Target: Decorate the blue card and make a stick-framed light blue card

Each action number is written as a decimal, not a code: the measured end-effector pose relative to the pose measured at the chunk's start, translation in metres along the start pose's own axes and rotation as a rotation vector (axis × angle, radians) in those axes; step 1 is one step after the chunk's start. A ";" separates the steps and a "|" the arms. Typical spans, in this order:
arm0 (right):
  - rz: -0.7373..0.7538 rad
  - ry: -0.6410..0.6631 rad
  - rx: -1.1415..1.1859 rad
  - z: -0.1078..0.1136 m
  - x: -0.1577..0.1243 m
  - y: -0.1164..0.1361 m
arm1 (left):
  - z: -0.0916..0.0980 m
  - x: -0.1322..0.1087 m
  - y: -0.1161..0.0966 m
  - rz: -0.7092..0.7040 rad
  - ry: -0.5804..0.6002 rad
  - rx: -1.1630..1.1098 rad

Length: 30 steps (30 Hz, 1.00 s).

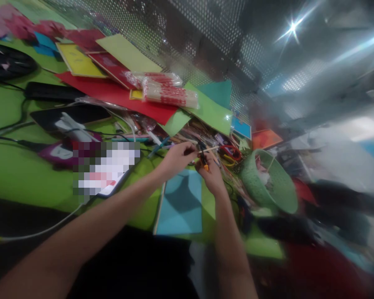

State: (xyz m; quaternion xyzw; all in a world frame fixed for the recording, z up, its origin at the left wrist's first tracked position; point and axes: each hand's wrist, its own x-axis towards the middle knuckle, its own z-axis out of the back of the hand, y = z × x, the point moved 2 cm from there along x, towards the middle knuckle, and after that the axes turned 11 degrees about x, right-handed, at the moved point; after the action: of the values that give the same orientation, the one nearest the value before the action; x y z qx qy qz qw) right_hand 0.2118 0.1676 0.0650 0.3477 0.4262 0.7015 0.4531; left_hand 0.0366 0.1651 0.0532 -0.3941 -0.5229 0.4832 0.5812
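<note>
My left hand (181, 157) is closed in a pinch above the far edge of a blue board (182, 205); what sits between its fingertips is too small to make out. Close beside it, my right hand (210, 170) is wrapped round a small tool with orange and black parts (204, 161). A thin pale stick (212, 148) shows at the fingertips, pointing right. The blue board lies flat on the green table (15, 178), with the shadow of my hands on it.
A phone (116, 170) and a purple glue gun (57, 153) with cables lie left. Behind are coloured sheets (121, 97), wrapped stick bundles (169, 93) and loose sticks. Red-handled scissors (233, 153) and a green basket (269, 180) stand to the right.
</note>
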 end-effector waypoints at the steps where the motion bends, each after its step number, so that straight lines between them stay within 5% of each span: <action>1: 0.001 -0.001 -0.019 0.000 0.000 0.000 | 0.000 0.000 -0.001 -0.001 -0.002 0.015; 30: 0.024 -0.106 -0.198 0.008 0.002 -0.001 | 0.004 -0.004 -0.001 -0.043 -0.046 0.237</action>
State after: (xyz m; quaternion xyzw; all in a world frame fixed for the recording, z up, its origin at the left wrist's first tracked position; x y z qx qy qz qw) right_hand 0.2178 0.1721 0.0674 0.3427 0.3260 0.7264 0.4986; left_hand 0.0332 0.1612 0.0540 -0.3000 -0.4838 0.5378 0.6218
